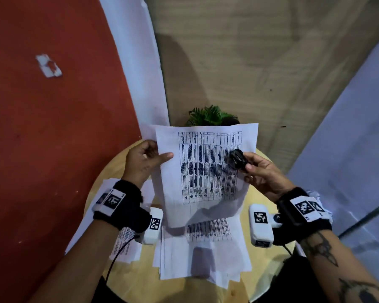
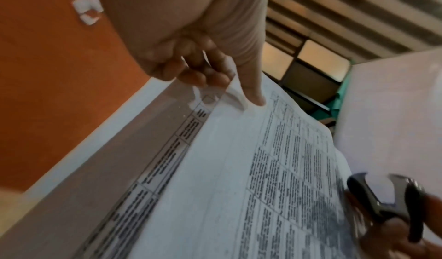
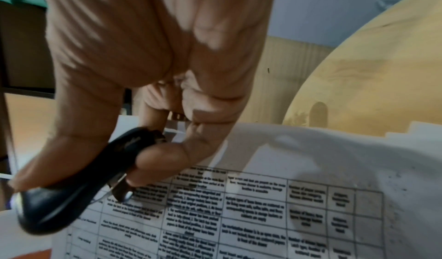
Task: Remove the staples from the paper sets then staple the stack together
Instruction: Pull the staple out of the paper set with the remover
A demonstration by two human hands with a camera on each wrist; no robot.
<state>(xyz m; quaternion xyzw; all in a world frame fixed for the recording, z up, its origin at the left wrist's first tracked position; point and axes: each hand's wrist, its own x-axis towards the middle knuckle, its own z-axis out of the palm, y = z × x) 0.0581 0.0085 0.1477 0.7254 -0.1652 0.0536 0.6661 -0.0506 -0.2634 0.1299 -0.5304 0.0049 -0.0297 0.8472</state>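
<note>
I hold a printed paper set [image 1: 206,171] upright above the round wooden table [image 1: 263,278]. My left hand [image 1: 144,162] pinches its upper left edge, thumb on the front [image 2: 253,93] and fingers [image 2: 203,74] behind. My right hand [image 1: 260,173] grips a black staple remover [image 1: 237,159] against the sheet's right side. In the right wrist view the staple remover [image 3: 83,187] lies over the printed table on the paper set [image 3: 287,216]. Its metal claws [image 2: 387,202] stand apart. A stack of loose printed sheets [image 1: 206,252] lies flat on the table below.
More printed sheets [image 1: 123,239] lie at the table's left edge under my left wrist. White crumpled paper [image 1: 315,196] sits at the right edge. A small green plant [image 1: 212,117] stands at the table's far side, behind the held paper. A red wall [image 1: 53,127] is on the left.
</note>
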